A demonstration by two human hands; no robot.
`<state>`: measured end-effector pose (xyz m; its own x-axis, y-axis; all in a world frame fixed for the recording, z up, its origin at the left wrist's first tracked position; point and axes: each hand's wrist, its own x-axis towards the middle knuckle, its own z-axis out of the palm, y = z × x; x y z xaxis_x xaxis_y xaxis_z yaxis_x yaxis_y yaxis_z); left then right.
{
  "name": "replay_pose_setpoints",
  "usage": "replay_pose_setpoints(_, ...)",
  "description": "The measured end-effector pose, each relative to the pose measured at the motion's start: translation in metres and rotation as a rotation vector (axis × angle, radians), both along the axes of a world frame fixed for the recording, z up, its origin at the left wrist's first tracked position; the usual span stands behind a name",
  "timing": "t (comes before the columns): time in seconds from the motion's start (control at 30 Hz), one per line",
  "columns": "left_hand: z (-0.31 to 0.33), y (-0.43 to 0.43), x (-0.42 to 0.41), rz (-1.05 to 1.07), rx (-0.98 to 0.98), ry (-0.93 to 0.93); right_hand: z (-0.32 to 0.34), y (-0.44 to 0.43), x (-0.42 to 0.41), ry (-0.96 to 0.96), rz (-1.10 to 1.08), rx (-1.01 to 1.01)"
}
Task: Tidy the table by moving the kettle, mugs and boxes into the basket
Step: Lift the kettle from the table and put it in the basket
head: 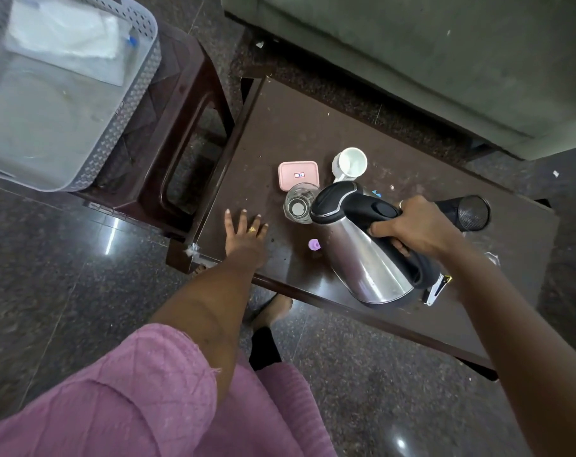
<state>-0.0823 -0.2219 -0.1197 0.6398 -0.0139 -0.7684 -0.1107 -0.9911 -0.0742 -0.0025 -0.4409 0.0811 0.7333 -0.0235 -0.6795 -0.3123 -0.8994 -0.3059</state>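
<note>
A steel kettle [366, 255] with a black lid and handle hangs tilted over the dark brown table [313, 127], with my right hand [415, 227] shut on its handle. My left hand [245, 234] rests flat and open on the table's left end, fingers spread. A clear glass mug [296, 202] stands just left of the kettle's lid. Behind it lies a pink box [298, 174]. A white mug [351, 163] stands to the right of the box. The grey basket [128, 103] sits on a brown stool at the far left, with a clear plastic box inside.
A black cylindrical object [468, 212] lies on the table behind my right hand. A small purple cap [314, 244] and a stapler [436, 288] sit near the kettle. A grey sofa [412, 44] runs behind the table. My feet are below the table's front edge.
</note>
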Motion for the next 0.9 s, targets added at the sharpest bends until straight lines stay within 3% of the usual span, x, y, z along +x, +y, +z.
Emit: replay_pose_setpoints(0.9,-0.003,-0.012,0.006,-0.017,0.152,0.070,0.017,0.020,0.016,0.066,0.070,-0.016)
